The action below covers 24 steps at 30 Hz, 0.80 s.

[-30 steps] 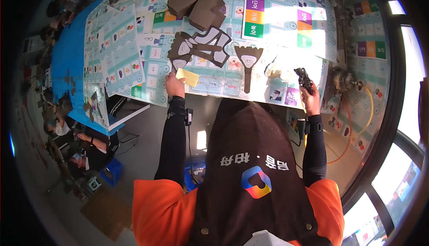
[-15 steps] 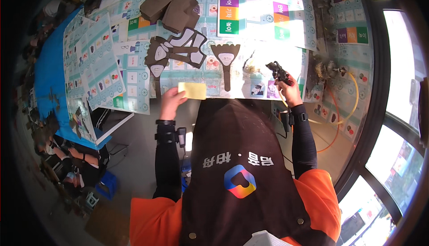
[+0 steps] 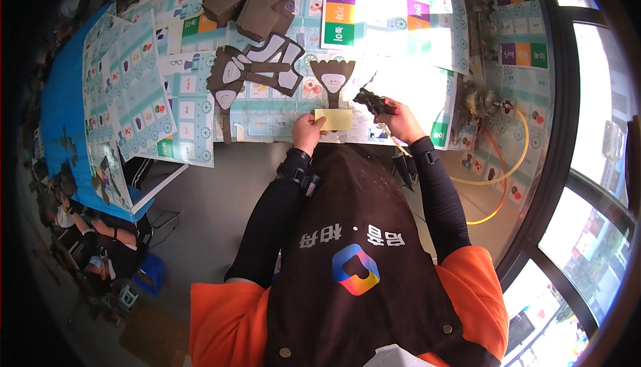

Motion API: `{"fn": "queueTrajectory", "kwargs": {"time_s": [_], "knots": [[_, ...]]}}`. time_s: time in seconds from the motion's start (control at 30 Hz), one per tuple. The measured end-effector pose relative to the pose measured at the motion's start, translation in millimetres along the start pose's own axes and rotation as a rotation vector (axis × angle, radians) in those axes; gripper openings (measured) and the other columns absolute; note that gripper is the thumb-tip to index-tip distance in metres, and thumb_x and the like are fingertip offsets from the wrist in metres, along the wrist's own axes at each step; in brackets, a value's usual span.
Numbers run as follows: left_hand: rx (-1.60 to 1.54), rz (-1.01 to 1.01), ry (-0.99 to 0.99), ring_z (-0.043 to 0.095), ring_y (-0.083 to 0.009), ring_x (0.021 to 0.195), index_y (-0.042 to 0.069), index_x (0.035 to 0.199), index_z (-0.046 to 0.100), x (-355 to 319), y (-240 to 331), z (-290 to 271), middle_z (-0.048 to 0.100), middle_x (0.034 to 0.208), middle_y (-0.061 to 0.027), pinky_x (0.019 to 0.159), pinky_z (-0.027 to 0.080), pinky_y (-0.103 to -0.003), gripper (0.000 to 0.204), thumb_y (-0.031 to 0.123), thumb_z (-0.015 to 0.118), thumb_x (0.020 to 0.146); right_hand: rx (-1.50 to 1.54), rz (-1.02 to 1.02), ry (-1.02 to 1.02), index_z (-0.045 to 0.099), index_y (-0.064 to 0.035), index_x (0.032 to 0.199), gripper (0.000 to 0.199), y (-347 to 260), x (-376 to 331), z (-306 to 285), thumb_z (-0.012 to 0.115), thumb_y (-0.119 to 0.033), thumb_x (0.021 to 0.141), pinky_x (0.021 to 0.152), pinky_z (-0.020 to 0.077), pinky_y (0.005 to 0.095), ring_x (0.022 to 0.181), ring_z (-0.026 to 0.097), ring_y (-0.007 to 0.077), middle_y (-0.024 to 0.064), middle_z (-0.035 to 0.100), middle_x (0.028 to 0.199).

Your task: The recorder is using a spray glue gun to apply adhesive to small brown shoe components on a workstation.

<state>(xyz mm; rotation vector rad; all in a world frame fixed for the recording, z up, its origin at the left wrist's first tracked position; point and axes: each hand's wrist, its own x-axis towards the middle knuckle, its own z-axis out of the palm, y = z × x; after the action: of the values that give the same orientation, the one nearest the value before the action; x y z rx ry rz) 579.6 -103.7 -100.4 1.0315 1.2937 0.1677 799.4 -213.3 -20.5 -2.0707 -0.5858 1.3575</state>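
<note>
My left hand (image 3: 307,132) pinches a pale yellow card (image 3: 336,120) by its left end. The card overlaps the narrow lower strip of a dark brown fan-shaped piece (image 3: 332,68) with a scalloped top and a light grey patch, lying on the table. In my right hand (image 3: 402,121) is a black spray gun (image 3: 374,102) with a yellowish hose; its front end is up and to the left, just right of the piece. Further left, similar brown pieces (image 3: 226,95) with light patches overlap one another. Whether the card touches the piece, I cannot tell.
Stacked plain brown pieces (image 3: 266,13) lie at the back. Printed sheets (image 3: 190,107) cover the table. A yellow hose (image 3: 526,143) and an orange hose (image 3: 499,208) hang at the right, beside windows (image 3: 601,100). Another person's arm (image 3: 115,232) shows at lower left, near a blue-covered table (image 3: 63,107).
My left hand has carried the card to the right, over the lower strip of the fan-shaped piece. My right hand has brought the spray gun leftward, closer to it.
</note>
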Motion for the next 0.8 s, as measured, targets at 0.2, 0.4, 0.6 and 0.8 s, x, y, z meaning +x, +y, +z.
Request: {"fn": "queueTrajectory", "kwargs": {"time_s": [0.2,0.4,0.6,0.8], "knots": [[-0.01,-0.007,-0.022,0.059,-0.012,0.053,-0.002,0.085,0.059,0.7,-1.0,0.0,0.064,0.077,-0.0063,0.049,0.041,-0.023,0.015,0.012,0.061,0.085,-0.117,-0.157,-0.009,0.058,-0.0001,0.106,0.037,-16.9,-5.1,9.8,0.061,-0.008,0.07,0.058,0.0439,0.0279,0.061,0.054,0.0128,0.0077,0.06,0.07],[-0.003,0.018,-0.008,0.058,-0.0132,0.05,-0.005,0.084,0.057,5.5,-5.0,-0.2,0.063,0.076,-0.008,0.046,0.042,-0.024,0.013,0.008,0.059,0.085,-0.05,-0.15,-0.009,0.06,-0.0002,0.096,0.028,-21.2,-6.7,13.6,0.06,-0.007,0.069,0.045,0.0404,0.0263,0.053,0.049,0.0096,0.004,0.058,0.067],[0.028,0.008,0.048,0.058,-0.0146,0.046,-0.005,0.083,0.057,-0.2,2.3,2.6,0.062,0.072,-0.0083,0.044,0.041,-0.025,0.015,0.009,0.06,0.085,-0.084,-0.163,-0.008,0.06,-0.0002,0.096,0.03,-21.4,-6.4,15.2,0.059,-0.008,0.068,0.045,0.0405,0.0263,0.053,0.049,0.01,0.0041,0.057,0.066],[0.146,-0.002,0.12,0.063,-0.0192,0.048,-0.004,0.082,0.06,-1.2,7.1,6.6,0.063,0.066,-0.0101,0.047,0.046,-0.03,0.02,0.016,0.062,0.084,-0.088,-0.142,-0.012,0.06,-0.0001,0.098,0.032,-28.3,-10.5,19.9,0.059,-0.008,0.067,0.047,0.0414,0.0266,0.054,0.048,0.0104,0.0042,0.055,0.065]]}}
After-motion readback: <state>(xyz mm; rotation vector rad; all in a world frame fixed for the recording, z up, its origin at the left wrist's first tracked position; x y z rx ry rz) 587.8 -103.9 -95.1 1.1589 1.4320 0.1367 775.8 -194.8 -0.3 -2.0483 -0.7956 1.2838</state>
